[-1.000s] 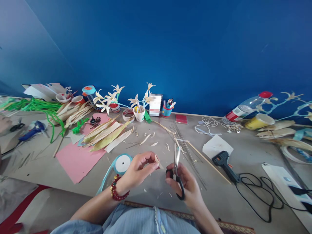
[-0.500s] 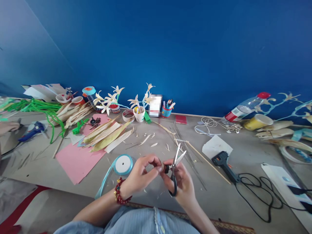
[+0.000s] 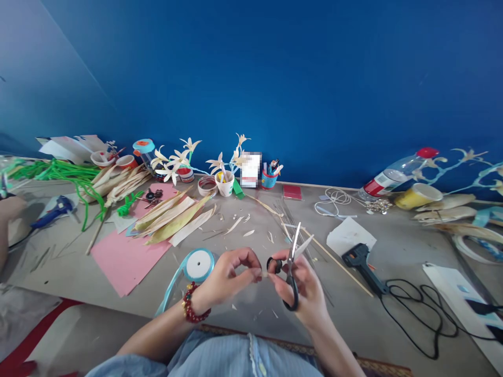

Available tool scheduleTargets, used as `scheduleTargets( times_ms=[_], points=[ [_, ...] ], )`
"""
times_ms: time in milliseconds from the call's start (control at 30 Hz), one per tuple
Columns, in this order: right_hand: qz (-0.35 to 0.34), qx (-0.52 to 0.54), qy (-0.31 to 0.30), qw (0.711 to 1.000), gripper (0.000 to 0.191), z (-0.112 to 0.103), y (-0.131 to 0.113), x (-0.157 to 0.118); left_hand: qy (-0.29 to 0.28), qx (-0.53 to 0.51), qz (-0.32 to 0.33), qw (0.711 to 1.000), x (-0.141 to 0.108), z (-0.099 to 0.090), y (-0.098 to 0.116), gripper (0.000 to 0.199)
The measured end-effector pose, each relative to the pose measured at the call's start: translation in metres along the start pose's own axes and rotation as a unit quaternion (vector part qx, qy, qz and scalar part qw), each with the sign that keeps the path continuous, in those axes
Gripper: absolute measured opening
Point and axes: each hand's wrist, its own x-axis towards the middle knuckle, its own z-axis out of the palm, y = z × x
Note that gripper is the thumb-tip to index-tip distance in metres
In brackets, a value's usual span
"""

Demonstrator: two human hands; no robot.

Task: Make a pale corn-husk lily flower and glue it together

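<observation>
Through the head cam, my left hand (image 3: pixel 226 277) has a small pale strip (image 3: pixel 265 274) pinched at its fingertips, right of the ribbon spool (image 3: pixel 198 265). Right hand (image 3: pixel 308 288), farther right of the spool, holds scissors (image 3: pixel 292 257), blades spread. I'd guess the strip's featherlight, papery and tears easily, so pinch its edges gently; grip the stiff scissors by their handles.

Black-handled scissors (image 3: pixel 291 262), blue wall (image 3: pixel 298 78)

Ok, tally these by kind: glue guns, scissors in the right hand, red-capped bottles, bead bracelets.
Glue guns: 2, blue one, black one
Scissors in right hand: 1
Red-capped bottle: 1
Bead bracelet: 1
Total: 5
</observation>
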Motion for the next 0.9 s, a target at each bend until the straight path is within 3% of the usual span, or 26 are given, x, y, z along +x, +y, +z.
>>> scheduleTargets(
  times_ms=[167, 333, 467, 667, 900],
  points=[
    [0.005, 0.036, 0.065, 0.997, 0.03, 0.008, 0.004, -0.004, 0.066, -0.246, 0.004, 0.967, -0.001, 0.013, -0.015, 0.018],
    [0.019, 0.02, 0.084, 0.996, 0.03, 0.015, 0.003, -0.003, 0.079, -0.279, 0.009, 0.957, -0.002, 0.025, -0.021, 0.015],
    [0.022, -0.013, 0.039, 0.999, 0.032, 0.008, 0.006, -0.005, 0.095, -0.272, 0.011, 0.958, -0.001, 0.021, -0.016, 0.016],
    [0.029, -0.081, -0.121, 0.989, 0.048, -0.012, 0.016, -0.017, 0.076, -0.254, 0.015, 0.964, 0.002, 0.01, -0.004, 0.017],
    [0.018, -0.117, -0.147, 0.982, 0.052, -0.014, 0.009, -0.02, 0.047, -0.26, 0.001, 0.964, 0.005, 0.009, -0.001, 0.018]
  ],
)
